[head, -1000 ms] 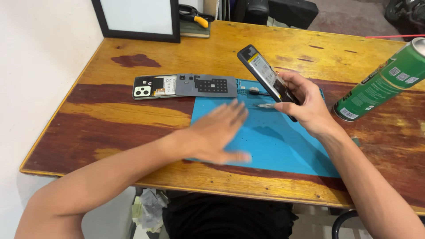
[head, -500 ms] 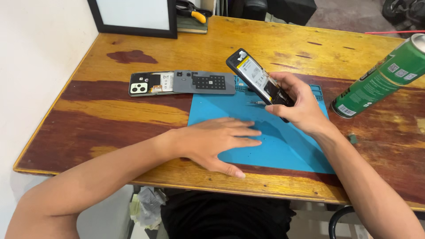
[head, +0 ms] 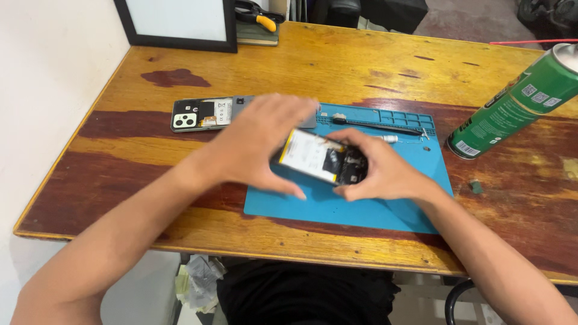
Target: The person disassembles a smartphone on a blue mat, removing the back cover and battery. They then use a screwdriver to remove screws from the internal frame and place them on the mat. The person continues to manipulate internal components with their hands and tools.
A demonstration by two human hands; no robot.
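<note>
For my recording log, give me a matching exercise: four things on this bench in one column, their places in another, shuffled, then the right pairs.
Things:
1. opened phone
2. green spray can
3. phone back cover
4. yellow-handled pliers

Places:
A. far edge of the table, beside the black-framed board
B. on bare wood, left of the blue mat
C. held over the mat between left hand and right hand
D. right of the mat

Pairs: 1-C, 2-D, 3-B, 4-A

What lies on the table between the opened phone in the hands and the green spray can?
In the head view, only the blue mat with a thin tool lies between opened phone and green spray can.
</note>
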